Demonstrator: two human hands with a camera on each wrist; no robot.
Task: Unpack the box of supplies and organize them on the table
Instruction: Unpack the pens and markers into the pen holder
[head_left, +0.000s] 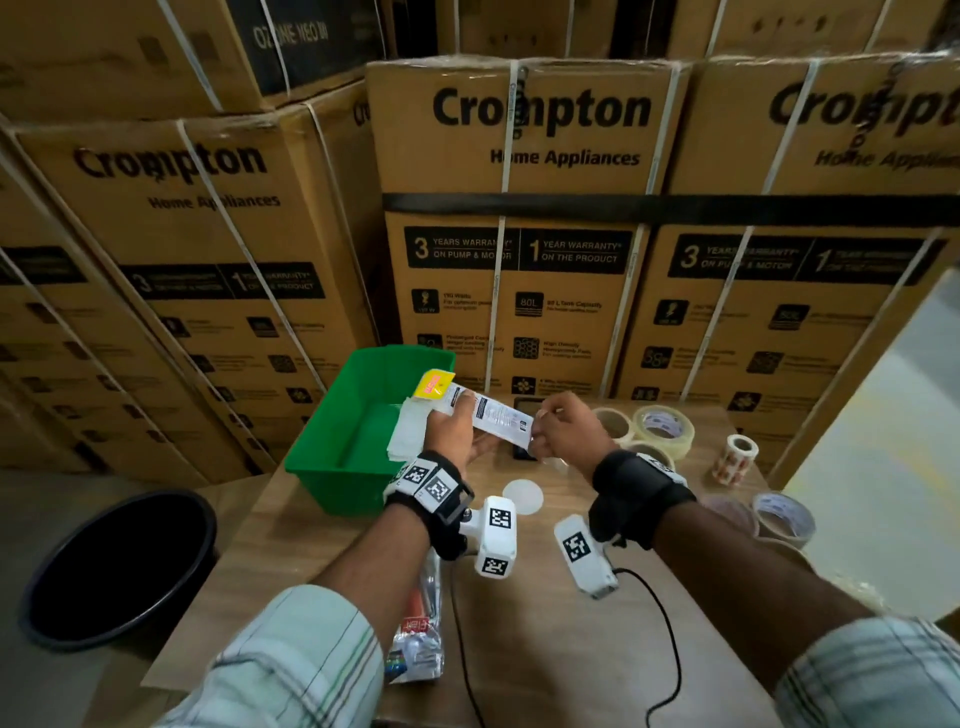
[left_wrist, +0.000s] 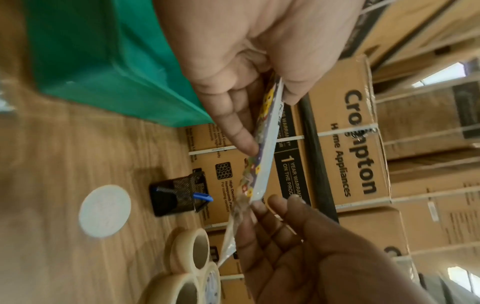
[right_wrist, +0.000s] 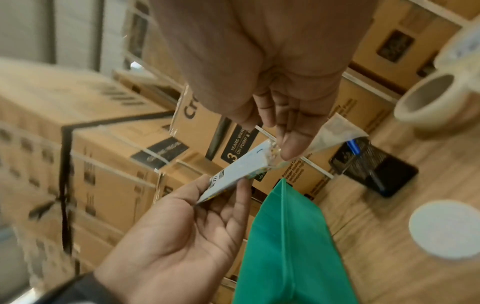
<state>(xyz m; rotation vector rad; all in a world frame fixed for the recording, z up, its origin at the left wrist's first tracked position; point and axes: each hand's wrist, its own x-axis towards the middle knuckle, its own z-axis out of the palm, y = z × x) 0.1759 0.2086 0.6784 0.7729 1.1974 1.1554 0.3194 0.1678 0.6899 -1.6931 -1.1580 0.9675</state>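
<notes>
Behind everything we see stacked cartons walling off the far side. In front of them is the wooden surface, and on its left part stands the green bin, open at the top; we take it for the box being unpacked. A black bucket sits on the floor to the left. To the right of our hands, rolls of tape are grouped on the surface, with a small roll of stickers just beside them and more tape nearer the right edge. A black pen holder lies between the bin and the tape, a white disc lies near our wrists, and a plastic-wrapped pack rests under our left forearm.

The thing in hand is a flat packet in a clear sleeve, held in the air above the surface, just right of the bin. Its long axis runs left to right between our two hands, its yellow-tagged end over the bin. Our left hand grips the left half, thumb on top and fingers curled under it. Our right hand pinches the loose clear end of the sleeve at the packet's right tip, fingers pressed together on the film.

We judge the next move turns on that lengthwise line: the right hand is nearer the open surface, so the packet would travel rightward along its own axis to be set down there.
</notes>
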